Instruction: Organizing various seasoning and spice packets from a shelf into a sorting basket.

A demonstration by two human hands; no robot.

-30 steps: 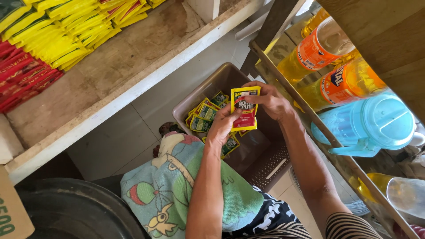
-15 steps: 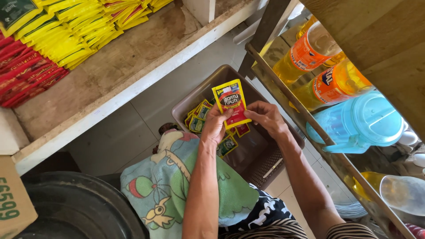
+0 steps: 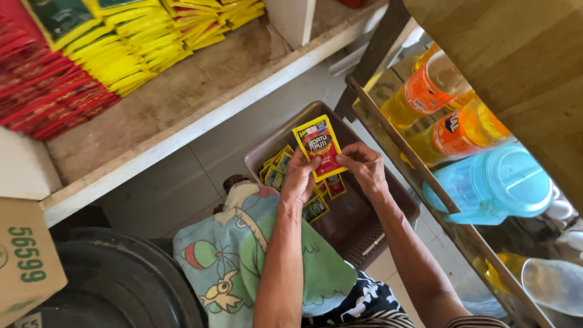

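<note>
Both hands are pinching one small red-and-yellow sachet [image 3: 319,146] at centre frame: left hand [image 3: 299,180] has its lower-left edge between thumb and fingers, right hand [image 3: 364,167] its right edge. It sits above the brown plastic basket [image 3: 388,200], which holds more sachets [image 3: 285,176].

The risk I see: it's a thin fingertip grip on slick foil, so a tug from either side could make it slip and drop among the others, or miss the basket and land on the tiled floor [image 3: 152,194].
</note>
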